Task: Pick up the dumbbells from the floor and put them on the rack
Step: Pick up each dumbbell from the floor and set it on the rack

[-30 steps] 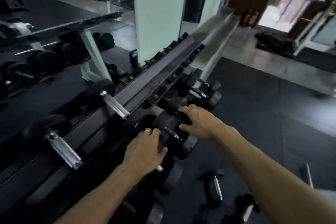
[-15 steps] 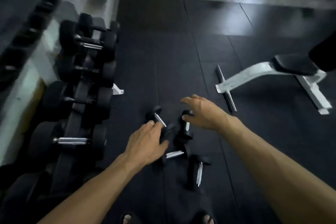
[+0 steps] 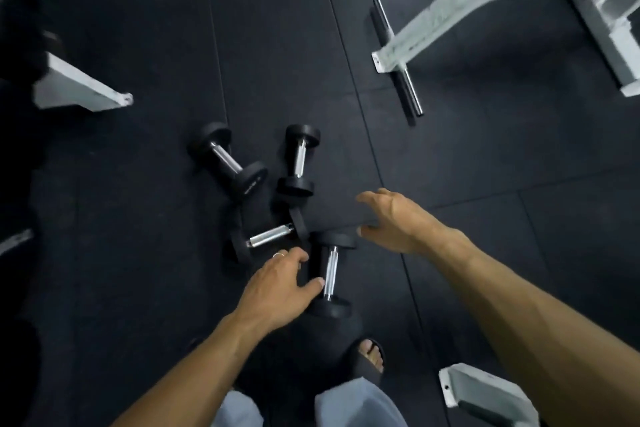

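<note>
Several small black dumbbells with chrome handles lie close together on the black rubber floor. The nearest dumbbell (image 3: 329, 274) lies lengthwise just right of my left hand (image 3: 280, 282), whose fingers are spread and hold nothing. Another dumbbell (image 3: 266, 236) lies crosswise just beyond that hand. Two more lie farther off: a slanted dumbbell (image 3: 227, 158) and an upright-lying dumbbell (image 3: 299, 161). My right hand (image 3: 394, 222) hovers open to the right of the group, fingers spread, touching nothing. The rack's white foot (image 3: 79, 90) shows at the left edge.
A white-framed bench (image 3: 460, 7) with a chrome cross bar (image 3: 398, 55) stands at the upper right. Another white foot (image 3: 485, 395) sits at the lower right. My sandalled foot (image 3: 369, 355) stands just behind the nearest dumbbell.
The view has swung from the rack down to the floor. Both hands left the racked dumbbell and have come down empty over the floor dumbbells.
</note>
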A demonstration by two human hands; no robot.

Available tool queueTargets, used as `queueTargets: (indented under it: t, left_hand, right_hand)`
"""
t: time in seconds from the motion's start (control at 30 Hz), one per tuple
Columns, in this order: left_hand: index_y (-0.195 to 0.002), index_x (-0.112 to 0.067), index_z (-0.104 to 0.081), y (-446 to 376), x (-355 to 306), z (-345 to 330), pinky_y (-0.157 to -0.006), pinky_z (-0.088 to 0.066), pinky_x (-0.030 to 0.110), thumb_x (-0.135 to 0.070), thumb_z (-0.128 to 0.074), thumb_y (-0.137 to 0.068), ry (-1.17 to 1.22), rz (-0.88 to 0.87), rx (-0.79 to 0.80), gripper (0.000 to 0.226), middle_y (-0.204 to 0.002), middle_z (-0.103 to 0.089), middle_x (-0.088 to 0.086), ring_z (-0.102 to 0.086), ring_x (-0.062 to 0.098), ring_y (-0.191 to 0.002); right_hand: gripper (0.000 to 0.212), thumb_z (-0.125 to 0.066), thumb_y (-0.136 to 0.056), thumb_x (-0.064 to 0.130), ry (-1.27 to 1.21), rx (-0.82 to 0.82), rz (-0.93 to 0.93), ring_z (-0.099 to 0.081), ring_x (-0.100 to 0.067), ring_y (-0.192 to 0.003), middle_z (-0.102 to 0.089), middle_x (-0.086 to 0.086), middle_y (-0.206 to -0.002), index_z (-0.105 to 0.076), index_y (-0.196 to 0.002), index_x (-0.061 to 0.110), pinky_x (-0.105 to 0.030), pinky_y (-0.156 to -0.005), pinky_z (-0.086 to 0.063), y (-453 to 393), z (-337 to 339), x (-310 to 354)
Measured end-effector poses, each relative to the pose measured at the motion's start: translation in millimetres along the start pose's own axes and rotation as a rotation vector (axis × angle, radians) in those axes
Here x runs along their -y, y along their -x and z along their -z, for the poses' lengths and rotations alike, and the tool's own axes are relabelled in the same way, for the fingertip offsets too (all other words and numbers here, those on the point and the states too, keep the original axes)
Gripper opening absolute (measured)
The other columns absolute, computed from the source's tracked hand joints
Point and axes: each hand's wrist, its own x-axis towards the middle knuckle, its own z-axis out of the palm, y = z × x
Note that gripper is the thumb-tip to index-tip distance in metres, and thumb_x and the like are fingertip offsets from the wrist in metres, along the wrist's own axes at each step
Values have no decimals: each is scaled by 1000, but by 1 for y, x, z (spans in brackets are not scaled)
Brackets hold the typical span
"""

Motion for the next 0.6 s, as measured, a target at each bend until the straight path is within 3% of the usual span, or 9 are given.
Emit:
queueTargets:
  t: [0.33,0.5,0.6]
  left_hand:
    - [-142,-26,-36,-173,109,-155,-88,-45,26,-45,-70,-84,330,182,204,70,-131,-51,-2,-56,12,-110]
    - [-141,-28,-37,-236,148,-211,-95,-49,31,-41,-79,-76,440,208,303,79,-127,-51,-3,-57,14,-112]
    - [-134,-21,-39,-260,153,-236,-80,-51,15,-22,-79,-79,551,191,345,68,-116,-56,0,-61,12,-102]
  right_hand:
    - [69,-62,-90,40,-163,31,-97,-46,-29,-129,-44,-9,-143,-31,-148,20,-39,-103,-42,-138,-175,-87]
    - [79,-69,-83,47,-273,-18,-84,-45,-24,-131,-44,-6,-144,-32,-148,23,-34,-103,-40,-191,-235,-103]
    - [80,-73,-79,47,-298,-34,-68,-44,-22,-130,-48,-4,-139,-36,-146,24,-33,-104,-39,-212,-259,-112]
